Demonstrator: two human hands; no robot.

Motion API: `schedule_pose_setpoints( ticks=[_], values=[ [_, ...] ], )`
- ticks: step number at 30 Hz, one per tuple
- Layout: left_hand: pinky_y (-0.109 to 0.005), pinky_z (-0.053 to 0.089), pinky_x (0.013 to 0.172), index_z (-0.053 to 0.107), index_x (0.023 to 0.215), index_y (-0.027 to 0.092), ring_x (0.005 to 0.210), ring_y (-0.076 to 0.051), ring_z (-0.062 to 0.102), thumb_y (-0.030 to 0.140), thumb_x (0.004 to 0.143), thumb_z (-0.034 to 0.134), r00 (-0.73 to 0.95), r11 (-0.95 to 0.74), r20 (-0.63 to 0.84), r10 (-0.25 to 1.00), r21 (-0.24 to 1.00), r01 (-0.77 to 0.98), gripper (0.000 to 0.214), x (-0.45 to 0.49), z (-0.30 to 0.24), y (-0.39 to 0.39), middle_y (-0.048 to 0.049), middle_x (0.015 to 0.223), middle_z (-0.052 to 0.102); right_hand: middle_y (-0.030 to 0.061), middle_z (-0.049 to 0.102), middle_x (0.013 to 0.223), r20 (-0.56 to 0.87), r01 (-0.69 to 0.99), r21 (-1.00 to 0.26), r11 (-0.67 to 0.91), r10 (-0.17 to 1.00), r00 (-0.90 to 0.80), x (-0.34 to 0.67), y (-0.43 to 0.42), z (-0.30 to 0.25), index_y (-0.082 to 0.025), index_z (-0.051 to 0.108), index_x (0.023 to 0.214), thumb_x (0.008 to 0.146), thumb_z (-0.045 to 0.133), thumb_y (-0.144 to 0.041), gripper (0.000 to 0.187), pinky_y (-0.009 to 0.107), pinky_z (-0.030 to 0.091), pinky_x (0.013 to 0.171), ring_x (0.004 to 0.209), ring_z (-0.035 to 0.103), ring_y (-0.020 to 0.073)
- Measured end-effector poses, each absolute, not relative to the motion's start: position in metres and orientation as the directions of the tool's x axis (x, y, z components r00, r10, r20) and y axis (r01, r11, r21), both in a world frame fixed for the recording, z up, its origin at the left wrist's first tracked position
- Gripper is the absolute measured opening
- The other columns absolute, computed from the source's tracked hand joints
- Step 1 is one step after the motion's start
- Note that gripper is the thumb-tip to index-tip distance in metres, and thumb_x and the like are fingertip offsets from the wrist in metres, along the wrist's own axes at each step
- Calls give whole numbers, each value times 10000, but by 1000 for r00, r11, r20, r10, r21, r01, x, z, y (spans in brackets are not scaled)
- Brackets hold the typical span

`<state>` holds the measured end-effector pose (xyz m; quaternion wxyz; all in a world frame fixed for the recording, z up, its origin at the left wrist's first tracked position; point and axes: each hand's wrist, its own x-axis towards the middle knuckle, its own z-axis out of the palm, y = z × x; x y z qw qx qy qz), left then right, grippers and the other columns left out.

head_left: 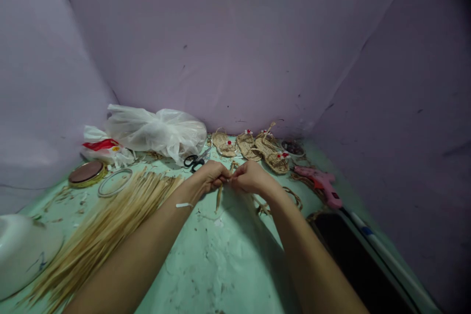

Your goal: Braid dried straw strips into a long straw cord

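My left hand (214, 175) and my right hand (249, 177) meet over the middle of the table, both closed in a pinch. Between their fingertips is a thin straw strand (219, 198), its tan end hanging below the left fingers; the fingers hide most of it. Just left of my left hand lie black-handled scissors (195, 161). Several small woven straw slippers (246, 145) with red and white beads lie beyond the hands. A loose straw cord (294, 197) curls beside my right wrist.
A bundle of dry straw (110, 228) spreads under my left forearm. Around it are a tape roll (115, 182), a round tin (87, 173), plastic bags (162, 130) and a white vessel (22, 255). At right lie a pink glue gun (319, 184) and a black tray-like object (353, 260).
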<state>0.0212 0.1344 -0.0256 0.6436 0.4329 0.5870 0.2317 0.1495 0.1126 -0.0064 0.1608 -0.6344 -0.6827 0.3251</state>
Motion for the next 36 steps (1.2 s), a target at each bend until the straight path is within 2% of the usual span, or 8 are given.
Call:
schedule_pose_setpoints(
  ticks=[4,8,13,15,18,21,29,36],
  values=[
    [-170,45,327,342,462,155,272,-4,178,131,535,500,295,490,-534,793,845,212,176,17,-28,137,79,351,270,29,583,496,-172,623,-769,-142,985,12,175,126,-13,-104,645,609,602,574,-216,133,181,329,425,409,468,75],
    [-173,43,333,390,482,145,272,-10,188,140,566,503,327,477,-528,784,849,228,141,15,-30,137,79,352,282,40,605,522,-218,606,-774,-182,976,14,189,129,-20,-109,634,603,602,569,-222,130,183,333,420,415,484,82],
    [-176,62,334,392,469,143,277,-14,199,129,571,519,264,465,-541,798,832,302,164,16,-27,135,70,340,299,41,629,582,-38,606,-787,-120,988,147,194,97,-21,-122,642,679,652,517,-286,209,193,332,450,484,518,105],
    [-174,66,332,356,452,152,281,-7,176,126,572,518,275,472,-547,791,831,294,203,16,-24,134,75,335,278,47,636,610,-8,644,-757,-114,986,165,193,68,-18,-136,641,688,669,505,-337,244,203,327,463,518,533,121],
    [-171,60,326,330,439,159,280,-6,164,137,563,508,319,471,-533,783,844,255,218,14,-24,133,80,328,257,47,622,569,-77,762,-621,-181,982,171,185,20,-15,-170,639,614,642,544,-433,280,220,296,463,519,527,138],
    [-164,74,315,374,445,151,274,-14,207,152,524,510,304,401,-468,830,879,258,157,12,-30,132,73,330,293,31,619,573,-108,837,-504,-213,977,184,179,-13,-21,-201,627,601,632,570,-408,217,226,276,478,525,520,139],
    [-170,97,290,416,449,153,256,-27,202,210,478,515,296,281,-363,883,916,286,118,15,-35,126,79,291,280,4,607,587,-73,731,-663,-160,986,150,184,-21,-43,-186,638,641,739,442,-360,280,218,297,532,573,517,129],
    [-164,93,296,400,444,151,267,-17,210,237,482,535,293,286,-380,877,904,317,164,16,-33,126,82,311,289,-10,506,502,-59,725,-669,-162,984,166,187,-24,-49,-150,564,528,747,417,-342,326,219,255,495,506,443,103]
  ],
)
